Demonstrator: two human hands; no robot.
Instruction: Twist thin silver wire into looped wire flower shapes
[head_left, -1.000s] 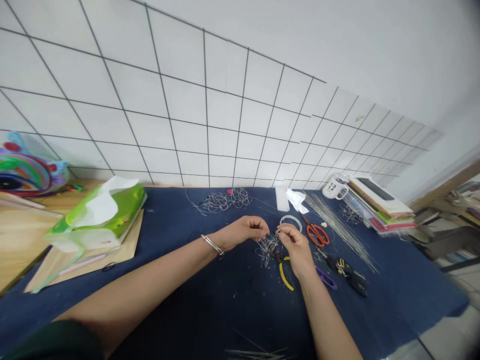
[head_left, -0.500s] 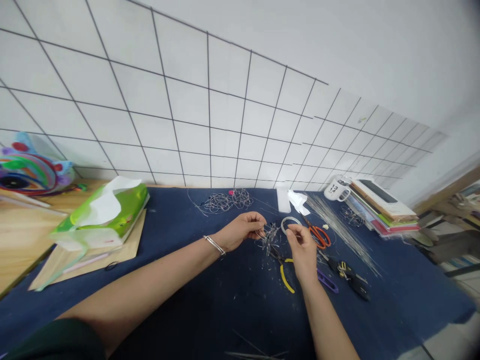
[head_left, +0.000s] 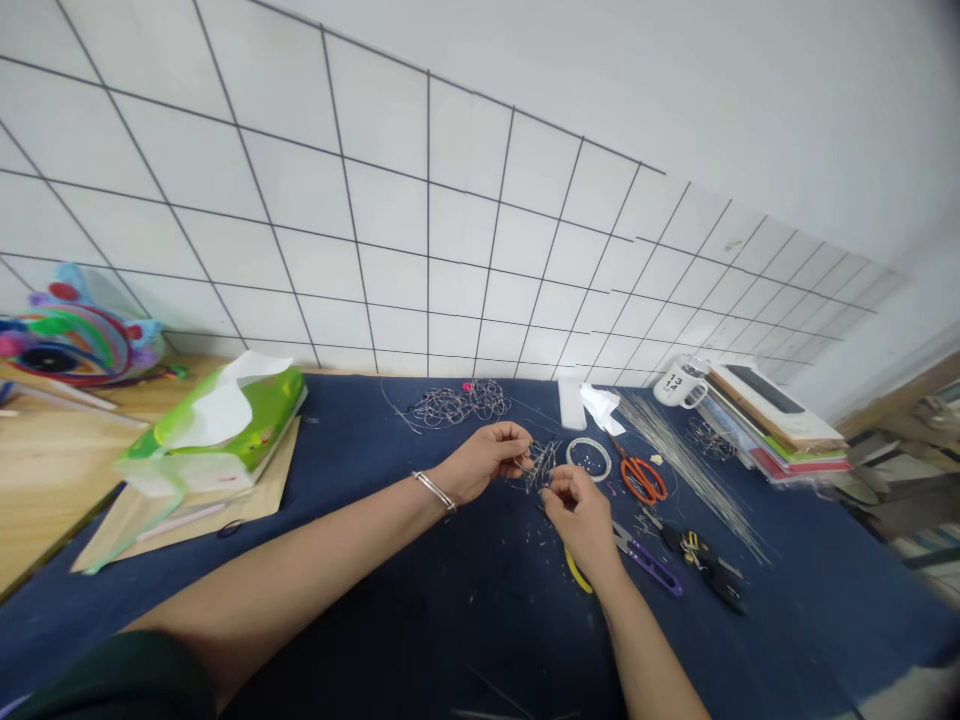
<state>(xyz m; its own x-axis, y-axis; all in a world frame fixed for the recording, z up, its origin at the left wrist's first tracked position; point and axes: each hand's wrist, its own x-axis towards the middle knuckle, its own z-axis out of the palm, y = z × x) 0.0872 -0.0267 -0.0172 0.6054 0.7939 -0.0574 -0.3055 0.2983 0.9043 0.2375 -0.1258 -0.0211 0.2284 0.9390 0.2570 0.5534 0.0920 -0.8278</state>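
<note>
My left hand [head_left: 487,465], with a silver bangle on the wrist, pinches a tangled cluster of thin bent wires [head_left: 543,462] at its left side. My right hand [head_left: 583,520] is at the cluster's right side, thumb and fingers pressed together. Whatever those fingertips hold is too small to make out. Just beyond the right hand lies a round white dish [head_left: 569,455] with tiny beads in it. Yellow-handled pliers [head_left: 577,572] are mostly hidden under the right hand. Purple thread snips [head_left: 654,570] and orange-handled scissors [head_left: 643,482] lie to its right.
Black-handled cutters [head_left: 712,572] and a bundle of straight wires [head_left: 686,465] lie at right. Wire coils [head_left: 442,407] sit near the wall. A mug [head_left: 679,384] and stacked books [head_left: 780,415] stand at back right, a green tissue pack [head_left: 255,420] at left.
My right hand has moved left from the white dish to the wire cluster, uncovering the dish and snips and covering more of the pliers. The left hand keeps its hold; the view has shifted slightly.
</note>
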